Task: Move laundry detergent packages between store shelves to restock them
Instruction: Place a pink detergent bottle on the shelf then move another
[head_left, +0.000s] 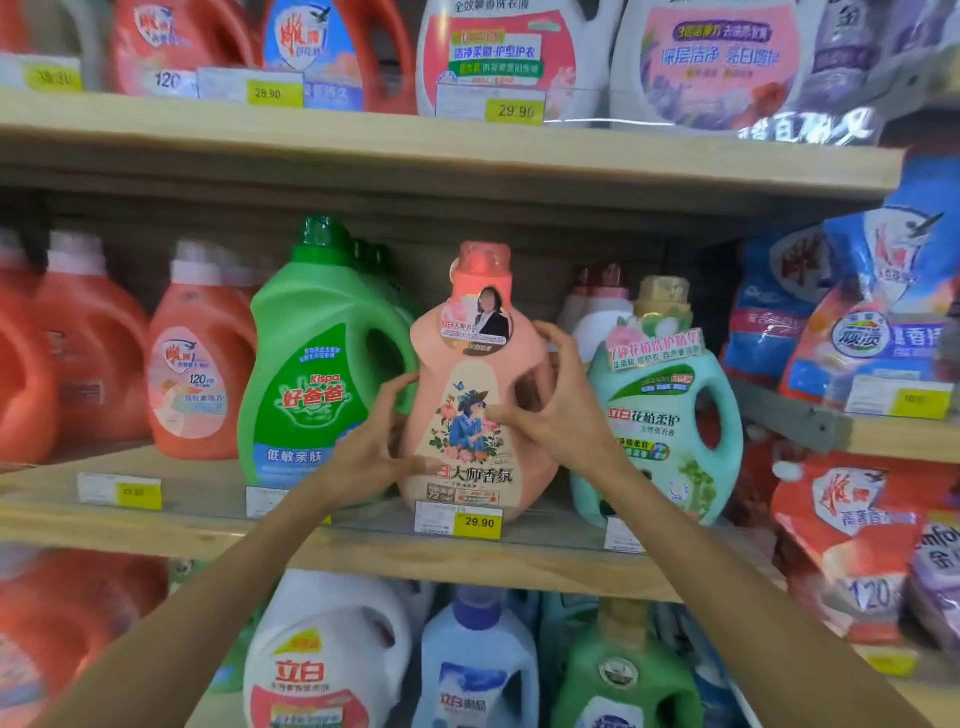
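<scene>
A person's 2 bare hands are closing on a peach detergent bottle (478, 395) that is standing upright on the middle shelf (208, 519) of a store aisle, its red cap just under the shelf above (415, 150). The right hand (563, 415) is gripping the bottle's right side, with its fingers curling over the handle area and its thumb pressing on the flowered front label. The left hand (371, 447) is reaching in from below left. Its thumb is touching the bottle's left flank and its curled fingers appear to be clasping the lower left edge, though the blur is making that contact hard to confirm.

The bottle is sitting between a green Kispa jug (311, 364) on its left and a mint-coloured jug (660, 415) on its right, directly behind a yellow 29.90 price tag (478, 522) on the shelf edge. Orange jugs (200, 364) are lining the shelf farther left. Blue and red detergent bags (883, 322) are filling the unit at right, and a white jug (322, 660) is showing on the shelf below.
</scene>
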